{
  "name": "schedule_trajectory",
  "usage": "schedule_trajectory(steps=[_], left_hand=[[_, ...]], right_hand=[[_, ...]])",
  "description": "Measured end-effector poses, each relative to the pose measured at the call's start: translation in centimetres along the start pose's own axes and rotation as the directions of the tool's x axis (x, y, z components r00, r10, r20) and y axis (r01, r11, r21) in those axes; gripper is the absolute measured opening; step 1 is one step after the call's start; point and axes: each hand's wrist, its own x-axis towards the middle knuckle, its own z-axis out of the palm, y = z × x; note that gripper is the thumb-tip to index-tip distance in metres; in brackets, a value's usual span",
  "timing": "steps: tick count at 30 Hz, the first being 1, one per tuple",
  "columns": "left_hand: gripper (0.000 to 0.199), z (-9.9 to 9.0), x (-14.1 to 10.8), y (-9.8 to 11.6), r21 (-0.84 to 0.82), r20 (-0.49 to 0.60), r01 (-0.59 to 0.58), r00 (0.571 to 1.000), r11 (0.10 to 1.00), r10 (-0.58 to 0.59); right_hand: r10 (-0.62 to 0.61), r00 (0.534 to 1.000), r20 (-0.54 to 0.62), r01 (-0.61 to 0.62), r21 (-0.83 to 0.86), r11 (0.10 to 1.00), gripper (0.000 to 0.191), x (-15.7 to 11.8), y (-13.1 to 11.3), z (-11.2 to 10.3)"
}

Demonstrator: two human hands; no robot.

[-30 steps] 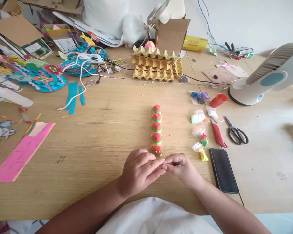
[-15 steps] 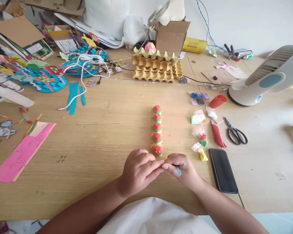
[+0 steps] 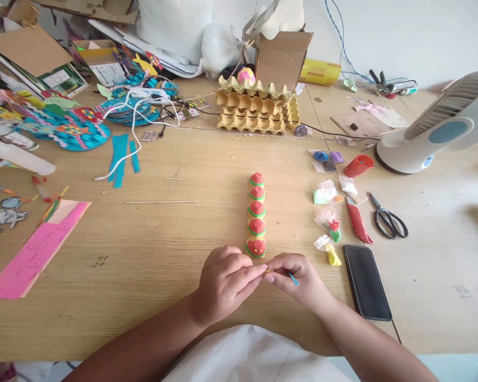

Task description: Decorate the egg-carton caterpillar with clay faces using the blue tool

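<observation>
My left hand [image 3: 229,284] is closed, its fingertips meeting those of my right hand [image 3: 298,276] above the table's near edge. Between them shows a tiny yellow piece of clay [image 3: 267,270]. Tucked in my closed right hand is a slim blue clay tool [image 3: 293,278], only its flat end sticking out by the thumb. Just beyond my fingers lies a caterpillar [image 3: 257,209], a row of egg-tray cups painted red, with green rims and yellow below. Its nearest segment carries two small yellow dots.
Right of the caterpillar are bagged yellow clay [image 3: 333,256], a red utility knife [image 3: 358,220], scissors [image 3: 388,217], a phone [image 3: 367,282] and a fan [image 3: 426,132]. Egg trays [image 3: 250,122] stand behind. Wooden sticks [image 3: 161,201] and pink card [image 3: 40,246] lie left.
The yellow piece now shows between my fingertips, and the right fingers and blue tool have tilted slightly. The camera view has shifted a little.
</observation>
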Motion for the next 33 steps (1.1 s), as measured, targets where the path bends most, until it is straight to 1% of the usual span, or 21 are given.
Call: schedule_trajectory(steps=[3, 6, 9, 12, 14, 20, 24, 28, 30, 33], left_hand=[[0.027, 0.08, -0.14, -0.07, 0.018, 0.012, -0.009, 1.0, 1.0, 0.009], [0.029, 0.22, -0.18, -0.08, 0.001, 0.016, -0.001, 1.0, 1.0, 0.001], [0.03, 0.29, -0.1, 0.0, -0.026, 0.012, 0.02, 1.0, 0.999, -0.019], [0.03, 0.2, 0.03, 0.1, -0.04, 0.006, 0.033, 0.999, 0.999, -0.033], [0.027, 0.1, 0.12, 0.12, -0.052, 0.004, 0.043, 0.999, 0.998, -0.043], [0.021, -0.1, 0.44, 0.16, -0.063, 0.0, 0.057, 0.998, 0.996, -0.057], [0.017, -0.12, 0.61, 0.19, -0.077, -0.007, 0.073, 0.997, 0.994, -0.074], [0.018, -0.15, 0.63, 0.12, -0.087, -0.008, 0.082, 0.997, 0.993, -0.083], [0.019, -0.18, 0.62, 0.09, -0.088, -0.007, 0.081, 0.997, 0.993, -0.082], [0.02, -0.2, 0.61, 0.09, -0.091, -0.007, 0.085, 0.996, 0.992, -0.086]], right_hand=[[0.068, 0.998, -0.015, -0.067, 0.075, 0.995, 0.028, 0.06, -0.08, 0.25], [0.137, 0.99, -0.022, -0.132, 0.16, 0.978, 0.026, -0.03, 0.21, 0.42], [0.17, 0.985, -0.039, -0.157, 0.228, 0.961, 0.027, -0.26, 0.65, 0.48], [0.165, 0.983, -0.079, -0.143, 0.23, 0.963, 0.029, -0.43, 0.83, 0.53], [0.148, 0.985, -0.094, -0.123, 0.228, 0.966, 0.03, -0.4, 0.77, 0.57], [0.117, 0.991, -0.057, -0.099, 0.251, 0.963, 0.025, -0.14, 0.45, 0.64], [0.14, 0.989, -0.035, -0.127, 0.251, 0.96, 0.025, -0.22, 0.41, 0.51], [0.166, 0.986, 0.013, -0.162, 0.292, 0.943, 0.028, -0.31, 0.27, 0.43], [0.17, 0.985, 0.008, -0.164, 0.305, 0.938, 0.028, -0.34, 0.22, 0.41], [0.16, 0.986, -0.035, -0.144, 0.289, 0.947, 0.025, -0.39, 0.3, 0.41]])
